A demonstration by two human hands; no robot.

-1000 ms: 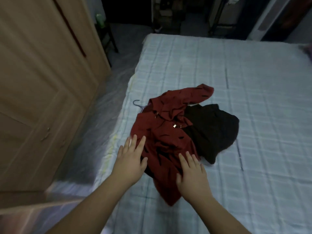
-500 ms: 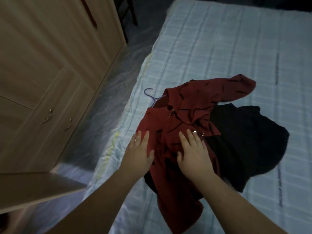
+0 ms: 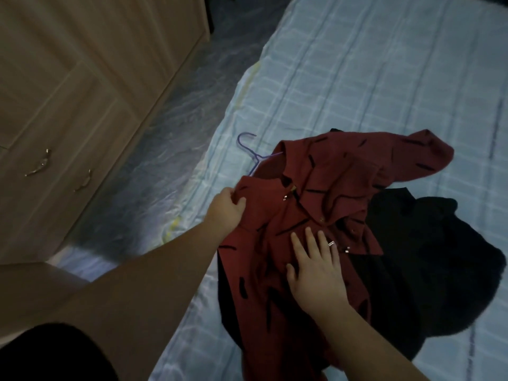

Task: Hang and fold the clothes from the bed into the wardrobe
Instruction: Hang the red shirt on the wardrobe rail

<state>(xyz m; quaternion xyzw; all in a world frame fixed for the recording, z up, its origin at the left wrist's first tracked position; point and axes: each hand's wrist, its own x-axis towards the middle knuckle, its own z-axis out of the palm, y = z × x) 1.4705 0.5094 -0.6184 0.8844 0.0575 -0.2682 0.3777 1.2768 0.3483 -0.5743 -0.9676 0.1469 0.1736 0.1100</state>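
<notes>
Nearest the camera, the right hand (image 3: pixel 316 266) is lying flat with its fingers straight and spread, pressing on the front of a dark red button-up shirt with short black dashes (image 3: pixel 308 215). At about ten o'clock from it, the left hand (image 3: pixel 225 209) is gripping the shirt's left edge, fingers and thumb curled round a fold of the cloth. The shirt is lying crumpled on a bed covered with a pale blue checked sheet (image 3: pixel 371 78), near the bed's left edge, one sleeve trailing toward two o'clock. A black garment (image 3: pixel 428 259) is lying partly under the shirt and spreading out at three o'clock from the right hand. Beyond the left hand, at twelve o'clock, the hook of a thin purple wire hanger (image 3: pixel 248 145) is sticking out from under the shirt's collar. Farther off at nine to eleven o'clock, a light wooden wardrobe with metal handles (image 3: pixel 82 86) is standing across a glossy floor (image 3: pixel 154 171).
</notes>
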